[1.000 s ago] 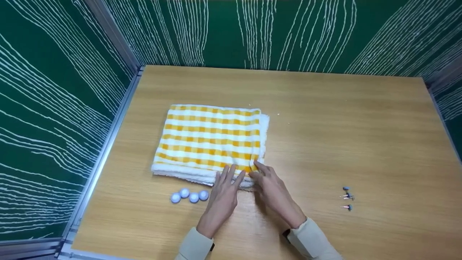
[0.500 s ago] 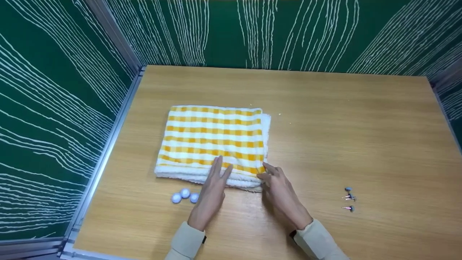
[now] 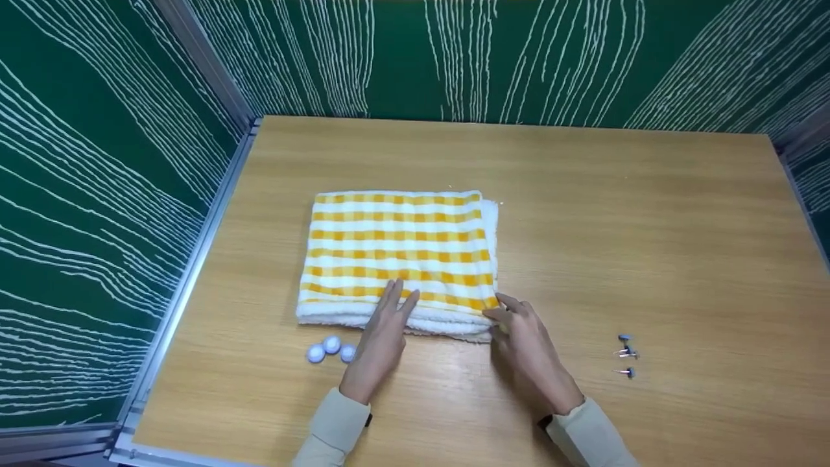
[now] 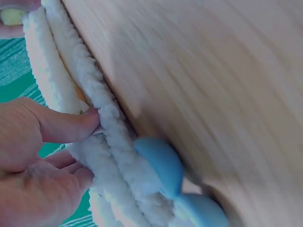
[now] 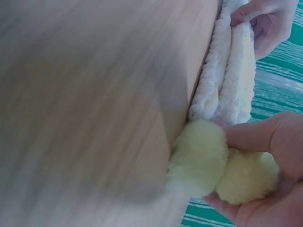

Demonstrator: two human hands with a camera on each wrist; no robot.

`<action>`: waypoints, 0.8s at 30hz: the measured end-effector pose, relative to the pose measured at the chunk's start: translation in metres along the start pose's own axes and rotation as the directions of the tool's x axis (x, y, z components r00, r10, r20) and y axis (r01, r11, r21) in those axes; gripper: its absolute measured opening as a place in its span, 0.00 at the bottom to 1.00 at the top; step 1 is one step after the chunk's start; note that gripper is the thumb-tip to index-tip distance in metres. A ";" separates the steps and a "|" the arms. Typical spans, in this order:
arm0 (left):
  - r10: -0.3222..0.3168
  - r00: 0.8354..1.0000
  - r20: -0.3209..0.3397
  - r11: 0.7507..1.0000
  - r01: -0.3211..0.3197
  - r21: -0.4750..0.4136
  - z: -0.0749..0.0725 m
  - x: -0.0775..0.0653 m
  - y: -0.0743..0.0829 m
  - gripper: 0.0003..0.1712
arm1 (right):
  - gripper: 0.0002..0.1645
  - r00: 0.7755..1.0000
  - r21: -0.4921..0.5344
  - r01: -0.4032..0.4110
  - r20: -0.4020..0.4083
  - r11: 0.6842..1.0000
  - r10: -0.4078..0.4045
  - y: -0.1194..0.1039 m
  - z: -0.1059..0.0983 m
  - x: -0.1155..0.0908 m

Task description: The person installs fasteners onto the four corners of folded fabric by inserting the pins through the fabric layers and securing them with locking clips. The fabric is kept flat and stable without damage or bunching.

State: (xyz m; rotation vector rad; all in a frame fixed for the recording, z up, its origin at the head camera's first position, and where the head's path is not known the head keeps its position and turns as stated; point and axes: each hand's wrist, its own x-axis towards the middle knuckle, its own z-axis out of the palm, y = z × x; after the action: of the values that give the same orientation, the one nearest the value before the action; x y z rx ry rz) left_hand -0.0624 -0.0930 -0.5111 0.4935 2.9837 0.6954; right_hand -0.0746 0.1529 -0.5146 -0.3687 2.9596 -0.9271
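Observation:
A folded yellow-and-white checked cloth (image 3: 395, 246) with a white fleecy underside lies on the table, its thick folded edge toward me. My left hand (image 3: 381, 347) rests with straight fingers on its front edge; in the left wrist view the thumb (image 4: 75, 125) touches the seam between its layers. My right hand (image 3: 528, 344) pinches the front right corner between thumb and fingers. The right wrist view shows fuzzy yellow lumps (image 5: 201, 156) at that hand; I cannot tell whether they belong to the cloth. Pale blue round pieces (image 3: 331, 344) sit left of my left hand, partly hidden by it.
Several small pins (image 3: 627, 352) with dark heads and metal shafts lie to the right. The wooden table (image 3: 616, 227) is bounded by green walls (image 3: 402, 58) with white lines and by a metal rail (image 3: 188, 279) on the left.
The cloth has slid to the right together with my right hand. My left hand first shifted left, covering a blue piece, and has since stayed almost in place.

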 end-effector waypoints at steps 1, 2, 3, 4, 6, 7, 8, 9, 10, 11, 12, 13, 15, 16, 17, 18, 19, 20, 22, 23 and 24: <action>0.003 1.000 0.008 1.000 -0.003 -0.014 0.000 0.001 0.001 0.43 | 0.17 1.000 -0.001 -0.007 -0.002 1.000 0.007 0.002 -0.001 -0.001; 0.013 1.000 0.013 1.000 -0.012 -0.028 0.001 0.003 0.002 0.44 | 0.17 1.000 -0.006 -0.005 -0.011 1.000 0.005 0.004 -0.002 -0.002; 0.020 1.000 0.019 0.999 -0.019 -0.036 0.001 0.005 0.003 0.44 | 0.17 1.000 -0.012 0.001 -0.025 1.000 -0.001 0.006 -0.003 -0.004; 0.028 0.999 0.026 0.999 -0.027 -0.039 0.001 0.006 0.003 0.45 | 0.16 0.999 -0.018 0.007 -0.038 1.000 -0.007 0.008 -0.004 -0.005; 0.044 0.998 0.038 0.998 -0.042 -0.050 0.001 0.009 0.004 0.46 | 0.16 0.997 -0.028 0.022 -0.071 0.999 -0.024 0.012 -0.005 -0.007; 0.053 0.998 0.043 0.997 -0.051 -0.054 0.001 0.010 0.005 0.46 | 0.16 0.996 -0.030 0.029 -0.086 0.999 -0.031 0.014 -0.006 -0.008; 0.062 0.997 0.048 0.997 -0.060 -0.057 0.002 0.011 0.006 0.46 | 0.16 0.994 -0.032 0.034 -0.101 0.999 -0.037 0.016 -0.007 -0.009; 0.068 0.996 0.053 0.996 -0.065 -0.058 0.002 0.012 0.006 0.47 | 0.16 0.994 -0.030 0.029 -0.108 0.999 -0.033 0.018 -0.007 -0.010; 0.073 0.996 0.058 0.996 -0.070 -0.056 0.003 0.012 0.007 0.46 | 0.16 0.994 -0.029 0.020 -0.109 0.999 -0.023 0.020 -0.008 -0.011; 0.079 0.995 0.059 0.996 -0.076 -0.053 0.003 0.013 0.008 0.46 | 0.16 0.994 -0.025 0.010 -0.109 1.000 -0.013 0.022 -0.010 -0.012; 0.088 0.995 0.057 0.996 -0.086 -0.040 0.004 0.014 0.009 0.45 | 0.17 0.995 -0.021 -0.004 -0.104 1.000 0.002 0.024 -0.011 -0.013; 0.096 0.994 0.056 0.995 -0.095 -0.018 0.005 0.015 0.009 0.44 | 0.17 0.995 -0.018 -0.020 -0.098 1.000 0.018 0.026 -0.013 -0.015; 0.104 0.994 0.040 0.994 -0.105 0.032 0.007 0.017 0.011 0.43 | 0.17 0.995 -0.013 -0.048 -0.090 0.999 0.047 0.031 -0.017 -0.018; 0.103 0.994 0.031 0.992 -0.105 0.063 0.008 0.017 0.012 0.42 | 0.17 0.994 -0.010 -0.060 -0.090 0.998 0.058 0.033 -0.019 -0.020; 0.100 0.995 0.021 0.991 -0.101 0.091 0.008 0.018 0.013 0.41 | 0.17 0.993 -0.005 -0.068 -0.093 0.998 0.067 0.036 -0.021 -0.022; 0.094 0.995 0.012 0.989 -0.095 0.117 0.009 0.018 0.015 0.40 | 0.17 0.993 -0.005 -0.075 -0.096 0.997 0.074 0.039 -0.023 -0.024; 0.084 0.996 0.005 0.988 -0.084 0.132 0.010 0.019 0.016 0.39 | 0.18 0.992 -0.003 -0.080 -0.103 0.997 0.079 0.042 -0.025 -0.026; 0.073 0.997 0.003 0.988 -0.073 0.139 0.011 0.019 0.017 0.40 | 0.18 0.990 0.002 -0.084 -0.110 0.996 0.084 0.045 -0.027 -0.028; 0.062 0.998 0.011 0.987 -0.062 0.151 0.012 0.020 0.021 0.40 | 0.18 0.989 0.005 -0.089 -0.119 0.996 0.089 0.050 -0.031 -0.033; 0.061 0.998 0.020 0.986 -0.064 0.153 0.012 0.021 0.023 0.40 | 0.18 0.988 0.008 -0.094 -0.119 0.996 0.094 0.053 -0.033 -0.035; 0.064 0.997 0.031 0.986 -0.068 0.155 0.013 0.022 0.025 0.40 | 0.17 0.988 0.009 -0.098 -0.121 0.995 0.098 0.055 -0.035 -0.037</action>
State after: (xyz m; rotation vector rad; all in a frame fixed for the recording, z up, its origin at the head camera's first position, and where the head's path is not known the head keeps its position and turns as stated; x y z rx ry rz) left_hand -0.0745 -0.0594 -0.5112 0.6074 3.0239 0.4576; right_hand -0.0538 0.2245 -0.5187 -0.1705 3.0523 -0.9757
